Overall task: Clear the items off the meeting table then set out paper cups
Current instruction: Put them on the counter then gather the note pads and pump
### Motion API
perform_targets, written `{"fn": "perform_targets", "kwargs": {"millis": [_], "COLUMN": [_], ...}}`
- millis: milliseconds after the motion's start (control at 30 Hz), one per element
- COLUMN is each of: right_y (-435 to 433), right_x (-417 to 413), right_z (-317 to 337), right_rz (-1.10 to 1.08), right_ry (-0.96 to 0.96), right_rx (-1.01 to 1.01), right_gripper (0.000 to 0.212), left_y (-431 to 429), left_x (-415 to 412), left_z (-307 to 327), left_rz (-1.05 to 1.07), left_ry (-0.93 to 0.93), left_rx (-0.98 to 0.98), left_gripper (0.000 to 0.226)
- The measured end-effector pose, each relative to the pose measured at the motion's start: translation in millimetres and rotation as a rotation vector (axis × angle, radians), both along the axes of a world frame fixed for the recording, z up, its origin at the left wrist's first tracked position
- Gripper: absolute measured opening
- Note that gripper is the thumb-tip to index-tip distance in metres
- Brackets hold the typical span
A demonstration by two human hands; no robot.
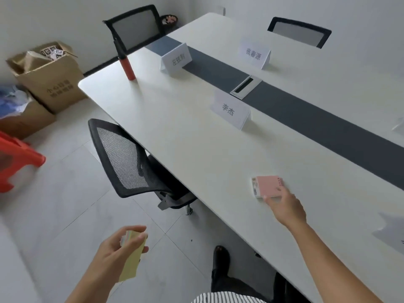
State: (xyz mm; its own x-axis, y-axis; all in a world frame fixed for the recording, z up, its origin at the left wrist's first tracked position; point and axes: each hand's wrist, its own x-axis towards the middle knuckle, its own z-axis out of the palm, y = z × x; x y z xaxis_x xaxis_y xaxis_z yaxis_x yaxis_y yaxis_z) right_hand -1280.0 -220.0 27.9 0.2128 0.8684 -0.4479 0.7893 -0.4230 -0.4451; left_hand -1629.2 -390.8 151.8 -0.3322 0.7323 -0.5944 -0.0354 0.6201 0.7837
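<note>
A pink pad of sticky notes (pixel 267 186) lies on the white meeting table (pixel 185 136) near its front edge. My right hand (pixel 284 207) reaches over the table and its fingertips pinch the pad's near corner. My left hand (pixel 119 248) hangs over the floor in front of the table and grips a yellow pad of sticky notes (pixel 133 262). A red and black umbrella (pixel 126 66) stands upright near the table's far left corner. Three white name cards (pixel 230 111) (pixel 176 60) (pixel 254 54) stand along the table's dark centre strip.
A black mesh chair (pixel 129 162) is tucked at the table's near side and two more (pixel 135 29) (pixel 299 30) stand at the far end. Cardboard boxes (pixel 48 77) and a red stool (pixel 15 158) sit on the floor at left. A paper sheet (pixel 391 232) lies at right.
</note>
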Motion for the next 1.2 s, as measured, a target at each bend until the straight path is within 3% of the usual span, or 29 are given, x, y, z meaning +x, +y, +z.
{"fn": "perform_targets", "kwargs": {"millis": [233,367,567,633,700,767,867,1067,1200], "right_y": [66.1,75.8,80.6,82.5,83.5,81.5,70.8,35.8,12.1], "right_x": [-20.8,-25.8,-36.2,-46.6,-63.5,-83.5,-120.2,-207.2,-256.5], "right_z": [-57.7,-53.6,-38.1,-16.1,24.4,71.9,131.7,175.3,167.4], "right_rz": [-0.107,-0.146,-0.139,-0.165,-0.168,-0.020,0.352,0.880,1.070], "right_ry": [-0.221,-0.165,0.151,0.354,0.681,0.947,1.108,1.158,0.951], "right_rx": [-0.075,-0.028,0.110,0.134,0.107,0.039,-0.104,-0.288,-0.057], "right_gripper": [0.090,0.096,0.064,0.057,0.048,0.038,0.036,0.031,0.031], "left_y": [44.4,66.1,92.9,96.3,97.6,97.5,96.1,75.0,48.7], "left_x": [-3.7,-2.8,-4.2,-5.5,-7.4,-9.9,-12.1,-17.6,-35.1], "left_z": [-3.1,-5.5,6.5,12.4,18.1,23.0,32.5,48.1,46.8], "left_rz": [0.034,-0.003,-0.044,-0.025,0.014,0.079,0.161,0.215,0.255], "left_ry": [0.037,0.025,-0.036,-0.062,-0.075,-0.089,-0.167,-0.345,-0.454], "left_rx": [-0.062,-0.094,-0.018,0.025,0.072,0.110,0.146,0.141,0.136], "left_gripper": [0.048,0.047,0.050,0.057,0.064,0.065,0.053,0.053,0.077]}}
